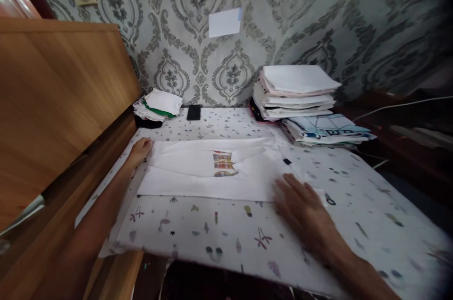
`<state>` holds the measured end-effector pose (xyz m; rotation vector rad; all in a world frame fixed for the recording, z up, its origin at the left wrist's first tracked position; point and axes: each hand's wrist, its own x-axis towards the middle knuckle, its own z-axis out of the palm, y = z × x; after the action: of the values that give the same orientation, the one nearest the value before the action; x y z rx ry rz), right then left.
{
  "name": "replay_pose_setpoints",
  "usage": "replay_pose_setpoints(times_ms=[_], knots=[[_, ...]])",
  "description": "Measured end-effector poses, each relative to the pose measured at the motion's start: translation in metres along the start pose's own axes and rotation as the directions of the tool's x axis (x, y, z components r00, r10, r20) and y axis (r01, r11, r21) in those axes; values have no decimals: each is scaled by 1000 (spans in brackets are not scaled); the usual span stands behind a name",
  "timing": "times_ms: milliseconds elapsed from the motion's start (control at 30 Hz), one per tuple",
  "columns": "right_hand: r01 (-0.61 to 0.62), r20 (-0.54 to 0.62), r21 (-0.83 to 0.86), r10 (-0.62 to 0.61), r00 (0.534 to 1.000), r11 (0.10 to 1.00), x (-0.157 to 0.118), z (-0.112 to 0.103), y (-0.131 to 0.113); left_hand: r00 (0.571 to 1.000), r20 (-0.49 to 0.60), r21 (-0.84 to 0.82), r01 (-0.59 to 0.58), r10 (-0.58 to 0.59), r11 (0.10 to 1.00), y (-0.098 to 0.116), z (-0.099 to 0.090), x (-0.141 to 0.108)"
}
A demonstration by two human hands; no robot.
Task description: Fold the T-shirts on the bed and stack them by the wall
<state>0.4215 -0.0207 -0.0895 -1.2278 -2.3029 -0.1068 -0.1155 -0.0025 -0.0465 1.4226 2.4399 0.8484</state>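
A white garment (191, 182) with a colourful plaid print at its middle lies folded into a long strip on the patterned cloth. At its left end my left hand (140, 150) is closed on the upper corner. My right hand (299, 196), blurred by motion, lies over the garment's right end with its fingers apart and palm down. A small black tag (287, 161) shows just above my right hand.
Folded clothes form a tall stack (297, 95) at the back right, beside a lower pile (329, 130). A small pile (163, 103) and a black phone (194, 112) sit at the back left. Wooden furniture (63, 102) borders the left side.
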Motion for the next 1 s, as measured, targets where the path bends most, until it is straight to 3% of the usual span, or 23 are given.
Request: replay_pose_setpoints(times_ms=[100, 200, 300, 400, 500, 567, 667, 767, 900, 1000], knots=[[141, 114, 230, -170, 979, 963, 42, -1, -80, 999, 20, 43, 37, -38, 998, 8, 0, 18], [269, 289, 441, -419, 861, 857, 84, 4, -175, 996, 49, 84, 74, -78, 994, 14, 4, 31], [402, 343, 457, -574, 743, 793, 114, 20, -249, 992, 74, 104, 93, -101, 990, 16, 6, 36], [397, 365, 408, -545, 755, 822, 128, 42, -290, 992, 87, 94, 87, -95, 992, 13, 6, 35], [331, 365, 436, -501, 785, 837, 134, 62, -307, 990, 98, 78, 91, -98, 993, 8, 6, 36], [305, 385, 453, -492, 781, 838, 136, 70, -312, 988, 111, 69, 103, -110, 992, 6, 7, 37], [299, 418, 441, -488, 766, 847, 142, 74, -313, 984, 126, 50, 120, -125, 992, 7, 8, 39], [245, 442, 421, -433, 785, 873, 148, 70, -307, 986, 121, 12, 118, -119, 993, 9, 9, 39], [-16, 476, 494, -256, 842, 869, 150, 63, -293, 993, 100, -72, 74, -66, 995, 18, 6, 37], [-308, 508, 653, -98, 856, 691, 146, 60, -278, 996, 82, -126, 34, -24, 991, 34, 1, 35]])
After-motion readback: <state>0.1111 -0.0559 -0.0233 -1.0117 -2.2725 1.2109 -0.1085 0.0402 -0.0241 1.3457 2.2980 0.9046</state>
